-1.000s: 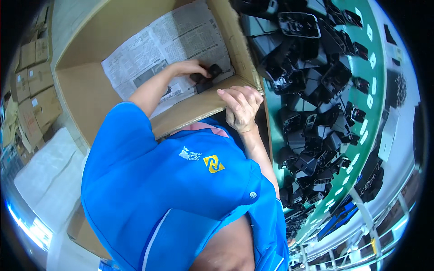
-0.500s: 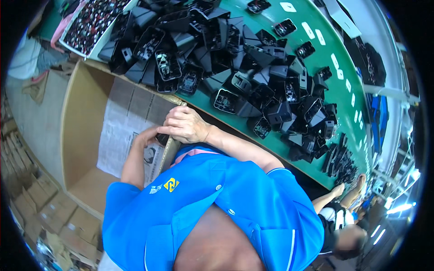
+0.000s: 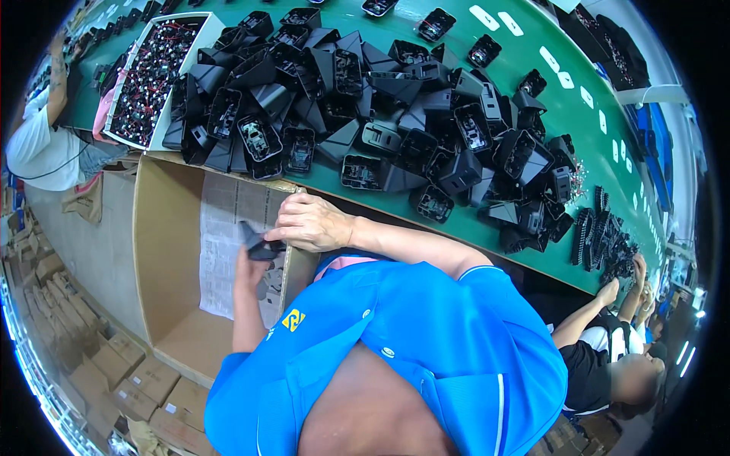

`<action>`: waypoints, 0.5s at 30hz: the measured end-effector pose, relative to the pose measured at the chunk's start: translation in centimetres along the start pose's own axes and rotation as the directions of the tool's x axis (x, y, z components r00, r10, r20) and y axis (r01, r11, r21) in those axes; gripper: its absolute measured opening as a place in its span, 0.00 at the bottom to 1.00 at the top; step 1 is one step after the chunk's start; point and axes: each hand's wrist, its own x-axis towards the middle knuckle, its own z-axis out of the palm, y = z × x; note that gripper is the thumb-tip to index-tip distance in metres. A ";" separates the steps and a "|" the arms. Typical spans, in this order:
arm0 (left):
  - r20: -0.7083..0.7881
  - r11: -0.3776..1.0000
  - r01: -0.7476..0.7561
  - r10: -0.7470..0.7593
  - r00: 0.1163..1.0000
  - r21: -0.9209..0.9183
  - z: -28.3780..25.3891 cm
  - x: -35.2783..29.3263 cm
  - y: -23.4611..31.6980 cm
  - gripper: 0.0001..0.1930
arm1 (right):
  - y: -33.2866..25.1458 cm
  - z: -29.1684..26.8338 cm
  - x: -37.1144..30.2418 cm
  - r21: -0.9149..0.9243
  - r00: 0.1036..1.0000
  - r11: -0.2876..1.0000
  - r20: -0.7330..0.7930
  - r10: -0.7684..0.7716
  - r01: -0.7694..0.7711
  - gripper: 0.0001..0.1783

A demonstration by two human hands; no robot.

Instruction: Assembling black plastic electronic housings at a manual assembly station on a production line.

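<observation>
My left hand [image 3: 249, 271] reaches inside a cardboard box [image 3: 169, 251] and holds a black plastic housing [image 3: 257, 242] with an angled shape. My right hand [image 3: 315, 222] lies over the box's right wall, its fingers curled and pinching the right end of the same housing. That hand hides part of the housing and of the rim. Sheets of printed paper [image 3: 228, 205] line the box. Just beyond, on a green table [image 3: 334, 171], a large heap of similar black housings [image 3: 380, 114] is piled, some with their insides showing.
A white tray [image 3: 156, 137] of small wired parts stands at the far left. Flat white pieces [image 3: 549, 59] lie in rows at the far right, near black strip-like parts [image 3: 601, 235]. One co-worker [image 3: 631, 372] works at right, another [image 3: 46, 144] at left. Cartons [image 3: 160, 372] stand at lower left.
The view has shifted, so the box and table sit farther right. The housing, mostly hidden before, has come up into sight between my hands. My right hand stays on the box wall.
</observation>
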 end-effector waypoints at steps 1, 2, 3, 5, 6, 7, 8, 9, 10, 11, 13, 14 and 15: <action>0.086 0.995 -0.095 0.095 0.992 0.000 1.1 -1.2 2.4 0.21 | -0.5 -0.3 0.3 0.034 0.999 0.998 -0.014 0.049 -0.049 0.19; 0.092 0.996 -0.094 0.093 0.991 0.011 3.3 -2.5 5.1 0.21 | -1.2 -0.8 0.8 0.064 0.994 0.993 -0.029 0.104 -0.102 0.22; 0.191 0.964 -0.259 0.242 0.951 0.068 5.9 -3.8 8.2 0.19 | -1.8 -1.4 1.3 0.093 0.986 0.984 -0.043 0.159 -0.154 0.24; 0.390 0.842 -0.531 0.458 0.799 0.100 11.0 -6.2 12.9 0.15 | -3.1 -2.9 2.8 0.128 0.976 0.971 -0.055 0.209 -0.201 0.27; 0.490 0.774 -0.628 0.517 0.702 0.084 13.7 -6.6 14.3 0.13 | -3.7 -3.8 3.8 0.162 0.968 0.965 -0.112 0.226 -0.207 0.29; 0.493 0.773 -0.629 0.515 0.701 0.087 16.4 -7.0 15.3 0.13 | -4.2 -4.7 5.0 0.200 0.956 0.958 -0.165 0.240 -0.206 0.31; 0.595 0.755 -0.653 0.500 0.630 0.057 19.0 -7.0 15.8 0.12 | -4.5 -5.6 6.0 0.234 0.941 0.950 -0.218 0.257 -0.205 0.32; 0.693 0.741 -0.671 0.475 0.543 0.018 21.4 -6.6 16.0 0.11 | -4.8 -6.6 6.4 0.260 0.922 0.944 -0.272 0.275 -0.204 0.34; 0.692 0.740 -0.673 0.476 0.543 0.019 23.1 -6.4 16.1 0.14 | -4.8 -7.7 6.5 0.217 0.915 0.946 -0.276 0.295 -0.240 0.36; 0.694 0.740 -0.673 0.475 0.541 0.018 24.7 -6.0 16.1 0.18 | -4.6 -8.9 6.3 0.171 0.906 0.946 -0.282 0.316 -0.277 0.38; 0.713 0.817 -0.575 0.432 0.552 -0.049 28.0 -5.1 15.8 0.16 | -4.8 -12.4 5.5 0.139 0.893 0.945 -0.311 0.325 -0.295 0.39; 0.725 0.876 -0.470 0.395 0.564 -0.111 29.6 -4.9 15.6 0.15 | -4.8 -14.0 4.7 0.118 0.884 0.945 -0.334 0.328 -0.306 0.41; 0.725 0.918 -0.391 0.315 0.612 -0.068 31.6 -5.0 15.5 0.16 | -4.7 -15.2 4.1 0.111 0.871 0.953 -0.387 0.304 -0.283 0.40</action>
